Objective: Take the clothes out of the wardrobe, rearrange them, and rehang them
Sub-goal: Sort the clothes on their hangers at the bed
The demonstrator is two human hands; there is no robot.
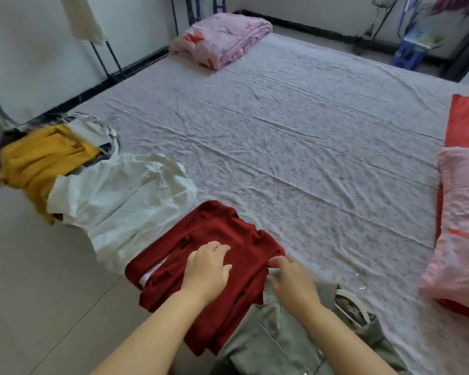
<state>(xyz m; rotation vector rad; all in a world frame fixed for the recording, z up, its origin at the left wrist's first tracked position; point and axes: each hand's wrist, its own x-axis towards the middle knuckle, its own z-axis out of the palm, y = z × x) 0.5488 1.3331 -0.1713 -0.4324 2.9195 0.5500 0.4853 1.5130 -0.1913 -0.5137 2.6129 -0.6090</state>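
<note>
1. Nearest, at the lower edge of the view, an olive-green garment [276, 345] lies on the bed. It is on a white hanger [355, 303] whose metal hook points to the right.
2. The right hand [293, 284] is over the top edge of this garment, palm down and fingers bent. The fingertips [275, 262] reach the line where it meets the red sweater. Whether they pinch cloth or only touch it, I cannot tell.
3. The left hand [209, 269] rests palm down on the middle of the red sweater [228, 234]. Its fingers are loose and grasp nothing.
4. The red sweater lies at the near left edge of the bed and touches the olive-green garment. A second white hanger [251, 218] comes out of its neck.
5. A little farther to the left, a white shirt [125, 196] lies spread out, touching the sweater, partly over the bed edge.
6. Behind the shirt, a yellow garment [38, 158] is in a pile with other clothes.
7. The wrinkled bed sheet [295, 136], pale with a small pattern, covers the middle. At the right edge, a pink pillow [463, 226] lies on a red pillow [466, 120].
8. Far away, a folded pink floral quilt [222, 39] sits at the far left corner of the bed. A blue plastic stool [408, 54] stands on the floor beyond, and a cream garment [81, 17] hangs on a black rack [111, 60] at the far left.
</note>
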